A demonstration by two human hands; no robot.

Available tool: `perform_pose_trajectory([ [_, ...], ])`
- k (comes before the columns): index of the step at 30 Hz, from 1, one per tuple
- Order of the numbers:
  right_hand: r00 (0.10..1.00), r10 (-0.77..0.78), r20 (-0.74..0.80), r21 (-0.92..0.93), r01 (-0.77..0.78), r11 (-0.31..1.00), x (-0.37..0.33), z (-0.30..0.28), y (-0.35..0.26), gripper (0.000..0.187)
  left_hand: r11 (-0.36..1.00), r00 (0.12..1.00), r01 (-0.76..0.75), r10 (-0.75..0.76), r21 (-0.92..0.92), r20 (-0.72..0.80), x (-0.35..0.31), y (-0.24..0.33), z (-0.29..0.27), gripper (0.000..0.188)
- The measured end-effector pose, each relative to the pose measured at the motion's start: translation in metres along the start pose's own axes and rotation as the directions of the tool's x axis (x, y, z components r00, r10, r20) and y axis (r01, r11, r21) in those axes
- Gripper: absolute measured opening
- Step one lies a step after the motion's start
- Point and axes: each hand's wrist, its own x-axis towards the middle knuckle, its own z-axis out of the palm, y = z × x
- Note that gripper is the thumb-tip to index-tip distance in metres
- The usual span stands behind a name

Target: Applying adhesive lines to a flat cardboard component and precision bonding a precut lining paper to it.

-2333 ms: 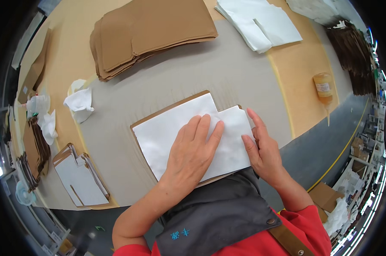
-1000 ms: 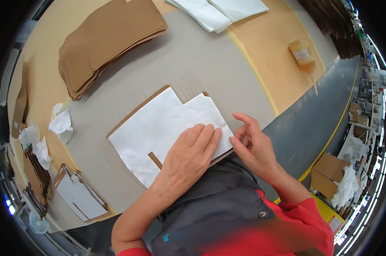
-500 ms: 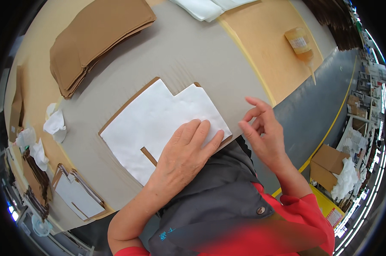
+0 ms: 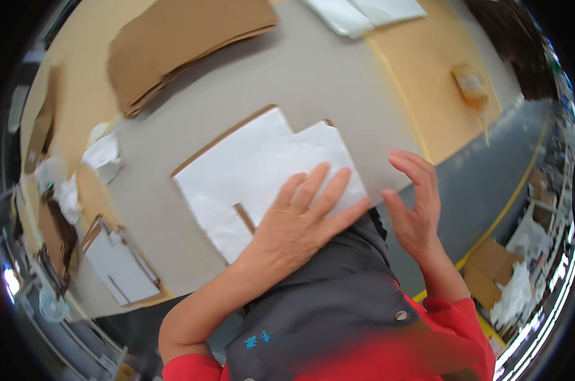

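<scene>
A white sheet (image 4: 236,171) with a notched far edge and a narrow slot lies on a slightly larger brown piece (image 4: 227,138), whose rim shows along the far left side. My left hand (image 4: 306,219) rests flat on the sheet near the table's front edge, fingers spread. Brown shows through the slot, just beside my left wrist. My right hand (image 4: 421,203) hovers off the sheet's right corner, past the table edge, with thumb and fingers apart and nothing between them.
Stacked brown pieces (image 4: 186,44) lie at the far left, white sheets (image 4: 364,14) at the far edge. An amber bottle (image 4: 470,86) lies at the right. Crumpled white paper (image 4: 103,155) and another white-and-brown piece (image 4: 122,270) are on the left. An open carton (image 4: 491,270) stands beyond the aisle.
The view has shifted, so the table things appear farther right. My left hand's fingers have spread wider on the sheet. My right hand's thumb and fingers have opened further apart.
</scene>
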Motion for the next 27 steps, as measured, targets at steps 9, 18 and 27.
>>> perform_pose_trajectory([
  [9, 0.814, -0.257, 0.521, -0.219, 0.418, 0.882, 0.052, 0.05, -0.034, 0.08, 0.901, 0.9, 0.426, -0.413, 0.08, -0.136, -0.065, -0.033, -0.029, 0.05],
  [18, 0.792, -0.268, 0.549, -0.372, 0.518, 0.77, 0.068, 0.092, -0.025, 0.09, 0.744, 0.749, 0.663, -0.658, 0.087, -0.084, -0.093, -0.038, -0.027, 0.055],
  [27, 0.795, -0.28, 0.538, -0.474, 0.56, 0.68, 0.075, 0.081, -0.035, 0.093, 0.687, 0.698, 0.712, -0.714, 0.144, -0.049, -0.103, -0.037, -0.041, 0.058],
])
